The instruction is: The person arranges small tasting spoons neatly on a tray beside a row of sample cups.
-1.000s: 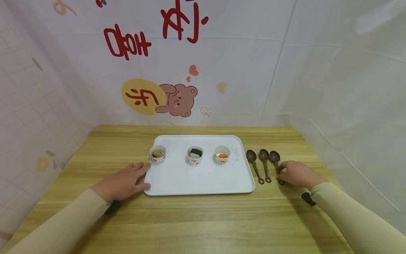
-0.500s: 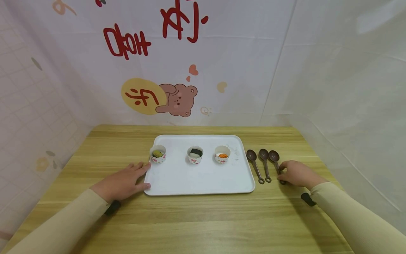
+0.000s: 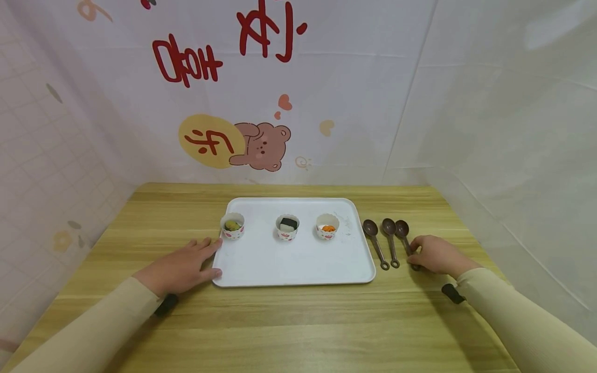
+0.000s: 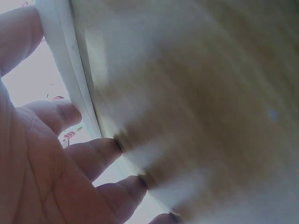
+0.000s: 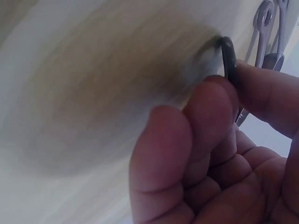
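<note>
At the tray's left edge rests my left hand (image 3: 179,267), its fingers spread over the rim of the white tray (image 3: 294,269). In the left wrist view the fingertips (image 4: 133,184) touch the table beside that rim. My right hand (image 3: 436,254) pinches the handle of the rightmost brown measuring spoon (image 3: 402,228) between thumb and fingers. The right wrist view shows the handle's dark end (image 5: 228,56) in that pinch. Two more brown measuring spoons, a middle one (image 3: 388,226) and a left one (image 3: 370,228), lie side by side between the tray and this spoon.
Three paper cups stand along the tray's back: one with green food (image 3: 232,226), one with a black-and-white piece (image 3: 286,228), one with orange bits (image 3: 327,228). A wooden table (image 3: 298,326) carries everything. White printed cloth (image 3: 350,103) hangs behind and at both sides.
The rightmost spoon's bowl has shifted slightly left, toward the middle spoon, with its handle still in my right hand. My left hand has stayed in place.
</note>
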Tool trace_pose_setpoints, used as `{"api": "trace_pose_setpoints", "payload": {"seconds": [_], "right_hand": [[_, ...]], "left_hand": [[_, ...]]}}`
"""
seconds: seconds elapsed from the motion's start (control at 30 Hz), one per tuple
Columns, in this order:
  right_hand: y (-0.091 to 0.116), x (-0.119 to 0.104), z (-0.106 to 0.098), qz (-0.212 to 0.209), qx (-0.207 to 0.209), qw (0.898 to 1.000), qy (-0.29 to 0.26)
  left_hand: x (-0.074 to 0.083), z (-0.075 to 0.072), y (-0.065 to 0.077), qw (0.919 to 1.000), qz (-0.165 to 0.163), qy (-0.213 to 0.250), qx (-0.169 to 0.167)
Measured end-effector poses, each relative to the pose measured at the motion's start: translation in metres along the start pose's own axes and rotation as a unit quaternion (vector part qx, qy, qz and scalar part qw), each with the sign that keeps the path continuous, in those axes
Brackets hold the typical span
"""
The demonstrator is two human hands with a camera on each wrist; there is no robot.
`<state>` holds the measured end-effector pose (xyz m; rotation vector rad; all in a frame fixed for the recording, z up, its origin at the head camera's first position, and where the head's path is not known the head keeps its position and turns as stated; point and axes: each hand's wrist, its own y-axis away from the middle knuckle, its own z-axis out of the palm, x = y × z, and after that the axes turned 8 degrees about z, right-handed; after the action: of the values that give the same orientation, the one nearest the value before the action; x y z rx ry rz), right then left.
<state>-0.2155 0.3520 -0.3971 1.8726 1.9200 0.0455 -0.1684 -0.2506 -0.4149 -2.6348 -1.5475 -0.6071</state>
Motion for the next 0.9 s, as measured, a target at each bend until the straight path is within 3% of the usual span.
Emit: {"api": "trace_pose_setpoints", "payload": {"seconds": [0.53,0.9], "right_hand": [[-0.004,-0.001,0.002,0.002,0.033,0.999,0.002],[-0.003,-0.016,-0.001,0.014,0.018,0.997,-0.073]], "left_hand": [[0.0,0.0,-0.001,1.0,0.003,-0.003,-0.001],[0.001,0.0,0.0,1.0,0.006,-0.007,-0.003]]}}
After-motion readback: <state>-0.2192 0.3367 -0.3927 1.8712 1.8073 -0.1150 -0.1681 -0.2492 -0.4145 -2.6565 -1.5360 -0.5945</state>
